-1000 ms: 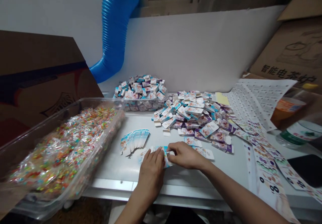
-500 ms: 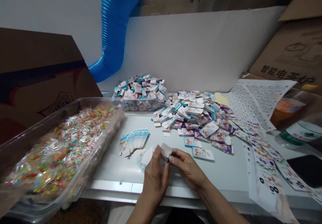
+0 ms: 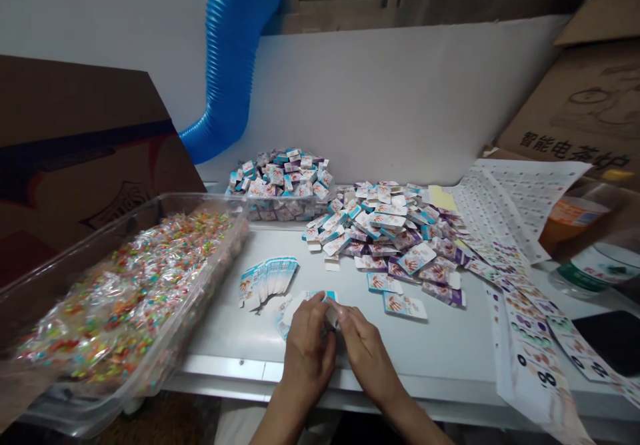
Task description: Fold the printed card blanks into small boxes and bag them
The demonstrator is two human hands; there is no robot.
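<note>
My left hand and my right hand meet at the middle of the white table. Both pinch a small white-and-blue cardboard carton, which my fingers partly hide. Under my left hand lie a few flat printed cards. To the left of my hands, a fanned row of blue-and-white cartons lies flat. A heap of small printed cartons spreads beyond my right hand, with two loose ones nearest it.
A clear plastic tray of wrapped colourful sweets fills the left side. Behind stands a clear bin heaped with cartons. Printed sheets lie on the right. A blue corrugated hose and cardboard boxes stand beyond.
The carton has dropped lower and now sits closer to the table. My right hand has moved left and tilted its fingers over the carton, and my left hand has turned slightly.
</note>
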